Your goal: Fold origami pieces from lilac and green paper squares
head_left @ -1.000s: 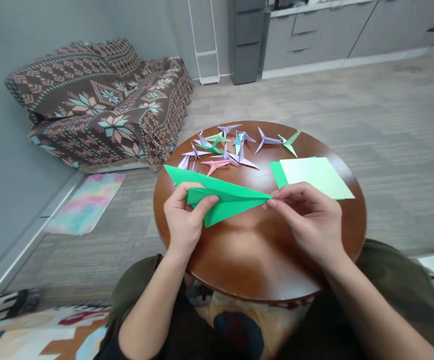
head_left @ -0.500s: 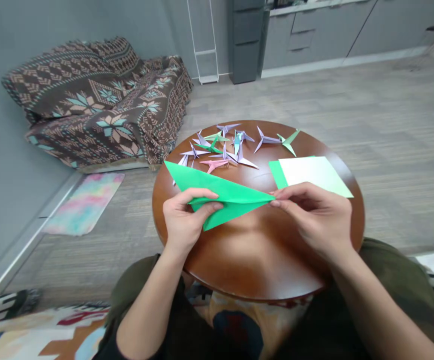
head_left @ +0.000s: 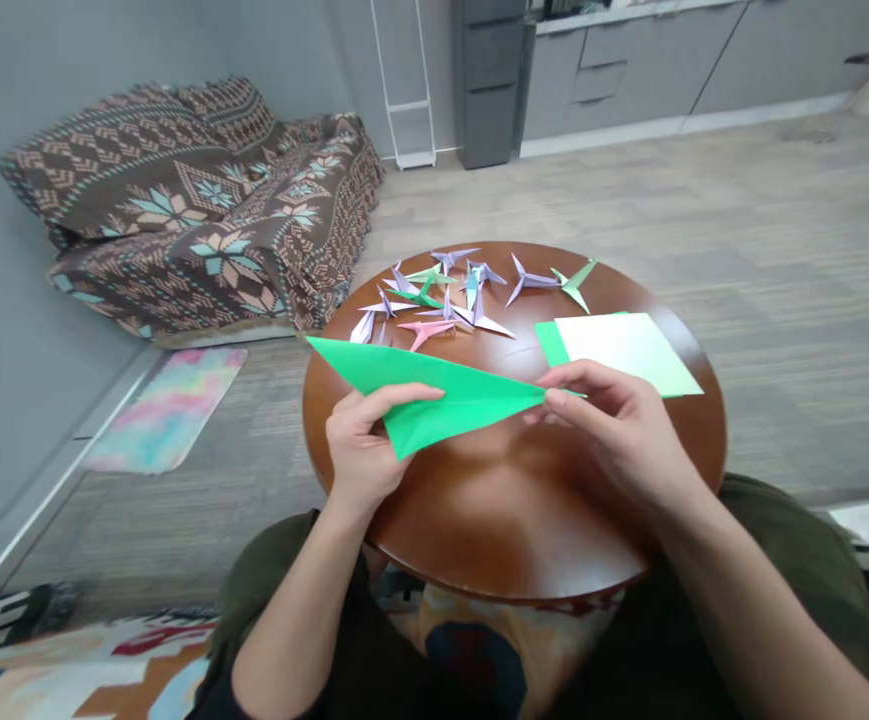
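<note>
Holding a folded green paper (head_left: 456,388) above the middle of the round table (head_left: 516,530), the left hand (head_left: 363,440) lays its forefinger across the top, its thumb hidden from view; the right hand (head_left: 621,420) pinches the narrow end between thumb and fingers. Beyond, near the table's right edge, a pale sheet (head_left: 629,345) partly covers a green sheet (head_left: 550,342). Toward the far left edge lie a pink figure (head_left: 432,328) and several purple figures (head_left: 488,321). Farther off stands a sofa (head_left: 254,230).
</note>
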The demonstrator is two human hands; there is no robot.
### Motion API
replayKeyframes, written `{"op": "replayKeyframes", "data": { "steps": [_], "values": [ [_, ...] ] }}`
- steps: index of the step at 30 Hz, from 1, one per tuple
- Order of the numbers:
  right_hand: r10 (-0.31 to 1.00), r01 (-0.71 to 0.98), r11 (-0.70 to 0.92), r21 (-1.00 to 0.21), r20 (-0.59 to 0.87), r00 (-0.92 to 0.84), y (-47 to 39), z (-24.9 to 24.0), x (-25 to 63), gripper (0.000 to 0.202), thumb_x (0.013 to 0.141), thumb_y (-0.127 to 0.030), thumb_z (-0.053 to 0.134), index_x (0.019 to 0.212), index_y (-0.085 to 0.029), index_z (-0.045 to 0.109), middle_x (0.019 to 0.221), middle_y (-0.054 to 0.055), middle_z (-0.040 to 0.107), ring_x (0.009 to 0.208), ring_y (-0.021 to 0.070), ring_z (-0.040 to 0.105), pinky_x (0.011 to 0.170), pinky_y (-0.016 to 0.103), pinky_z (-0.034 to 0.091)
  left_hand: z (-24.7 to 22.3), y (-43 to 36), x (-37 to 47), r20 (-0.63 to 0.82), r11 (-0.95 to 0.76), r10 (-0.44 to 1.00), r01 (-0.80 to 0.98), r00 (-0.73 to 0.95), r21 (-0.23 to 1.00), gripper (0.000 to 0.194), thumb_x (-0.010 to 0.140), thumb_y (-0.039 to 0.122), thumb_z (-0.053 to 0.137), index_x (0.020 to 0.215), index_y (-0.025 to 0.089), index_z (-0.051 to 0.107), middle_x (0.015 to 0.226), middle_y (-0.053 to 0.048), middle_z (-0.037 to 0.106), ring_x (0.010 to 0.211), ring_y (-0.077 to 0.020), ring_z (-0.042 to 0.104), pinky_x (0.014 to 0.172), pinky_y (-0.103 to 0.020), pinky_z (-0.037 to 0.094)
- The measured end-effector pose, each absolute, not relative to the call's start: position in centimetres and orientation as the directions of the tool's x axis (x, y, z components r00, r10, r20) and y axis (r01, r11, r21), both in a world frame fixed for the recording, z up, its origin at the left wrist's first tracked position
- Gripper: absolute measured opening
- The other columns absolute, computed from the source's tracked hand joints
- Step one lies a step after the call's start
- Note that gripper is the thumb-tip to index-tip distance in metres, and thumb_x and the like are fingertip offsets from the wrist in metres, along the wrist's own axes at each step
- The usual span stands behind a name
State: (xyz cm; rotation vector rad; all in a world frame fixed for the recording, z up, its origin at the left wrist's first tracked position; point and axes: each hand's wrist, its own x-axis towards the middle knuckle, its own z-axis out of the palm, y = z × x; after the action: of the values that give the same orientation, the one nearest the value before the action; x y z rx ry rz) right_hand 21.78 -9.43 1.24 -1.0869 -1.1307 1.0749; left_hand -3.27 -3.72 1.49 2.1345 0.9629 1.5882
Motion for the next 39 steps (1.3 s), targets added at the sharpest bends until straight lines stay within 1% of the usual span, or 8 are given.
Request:
{"op": "replayKeyframes", "data": {
  "steps": [5,13,18,21,24,29,35,39],
  "values": [
    [0.98,-0.027,0.127,-0.991,0.122,0.159,-9.3,1.4,21.5,0.026,0.08,-0.043,0.088,0.081,-0.019,0.078,0.072,0.005,0.079,0.068,0.0193,0.075,0.067,0.029,0.06,1.7,-3.8,-3.1,0.71,-0.709,0.688,0.35,0.149,0.613,0.009,0.08,0.032,0.086,0.086,0.025,0.085,0.078,-0.002,0.081,0.067,-0.017,0.072,0.063,-0.026,0.056],
    [0.977,-0.008,0.148,-0.989,0.145,0.154,-9.4,1.5,21.7,0.022,0.086,-0.041,0.084,0.083,-0.02,0.079,0.075,0.004,0.08,0.071,0.0184,0.075,0.073,0.029,0.059,1.4,-3.5,-3.6,0.714,-0.697,0.693,0.348,0.101,0.627,0.012,0.076,0.023,0.087,0.087,0.026,0.085,0.078,0.001,0.08,0.069,-0.0156,0.071,0.064,-0.024,0.054],
    [0.916,0.082,0.272,-0.959,0.284,0.282,-9.5,1.6,21.8,0.016,0.093,-0.038,0.078,0.089,-0.023,0.073,0.081,0.002,0.078,0.077,0.0191,0.074,0.078,0.033,0.061,0.9,-3.2,-3.9,0.661,-0.632,0.749,0.349,0.047,0.692,0.014,0.073,0.026,0.09,0.086,0.026,0.086,0.077,0.0,0.079,0.068,-0.0166,0.071,0.064,-0.025,0.055],
    [0.889,0.09,0.396,-0.914,0.406,0.213,-9.9,1.8,21.7,0.009,0.097,-0.03,0.073,0.104,-0.026,0.071,0.1,0.004,0.079,0.093,0.0219,0.077,0.089,0.038,0.062,0.7,-3.2,-3.9,0.654,-0.624,0.756,0.349,0.041,0.699,0.014,0.073,0.025,0.09,0.087,0.026,0.086,0.077,0.0,0.079,0.069,-0.016,0.071,0.065,-0.025,0.054],
    [0.863,0.184,0.469,-0.864,0.493,0.112,-10.3,1.9,21.5,0.015,0.095,-0.024,0.074,0.109,-0.028,0.071,0.11,0.005,0.078,0.104,0.0242,0.075,0.095,0.041,0.06,0.7,-3.2,-3.9,0.66,-0.63,0.75,0.346,0.04,0.695,0.015,0.074,0.023,0.09,0.088,0.027,0.086,0.078,0.001,0.079,0.069,-0.0154,0.07,0.065,-0.025,0.054],
    [0.815,0.404,0.497,-0.767,0.573,0.086,-10.3,1.6,21.4,0.01,0.091,-0.02,0.077,0.095,-0.028,0.072,0.093,0.001,0.078,0.088,0.0228,0.075,0.088,0.039,0.059,0.8,-3.3,-3.9,0.657,-0.621,0.753,0.367,0.034,0.693,0.012,0.074,0.023,0.09,0.085,0.026,0.085,0.077,0.0,0.079,0.068,-0.0159,0.07,0.064,-0.026,0.054],
    [0.79,0.519,0.505,-0.689,0.612,0.043,-10.3,1.8,21.6,0.011,0.093,-0.018,0.073,0.091,-0.029,0.073,0.09,0.001,0.08,0.086,0.0232,0.076,0.088,0.04,0.061,0.9,-3.4,-3.7,0.667,-0.635,0.744,0.347,0.033,0.69,0.012,0.073,0.018,0.09,0.082,0.026,0.084,0.077,0.002,0.08,0.069,-0.0148,0.071,0.065,-0.025,0.053],
    [0.781,0.543,0.503,-0.672,0.623,0.047,-10.2,1.9,21.6,0.012,0.093,-0.019,0.072,0.088,-0.03,0.074,0.085,-0.001,0.08,0.081,0.0233,0.077,0.097,0.046,0.062,1.0,-3.4,-3.5,0.673,-0.641,0.739,0.339,0.029,0.689,0.013,0.073,0.017,0.089,0.08,0.026,0.084,0.076,0.003,0.08,0.067,-0.0141,0.07,0.065,-0.024,0.052]
  ]
}}
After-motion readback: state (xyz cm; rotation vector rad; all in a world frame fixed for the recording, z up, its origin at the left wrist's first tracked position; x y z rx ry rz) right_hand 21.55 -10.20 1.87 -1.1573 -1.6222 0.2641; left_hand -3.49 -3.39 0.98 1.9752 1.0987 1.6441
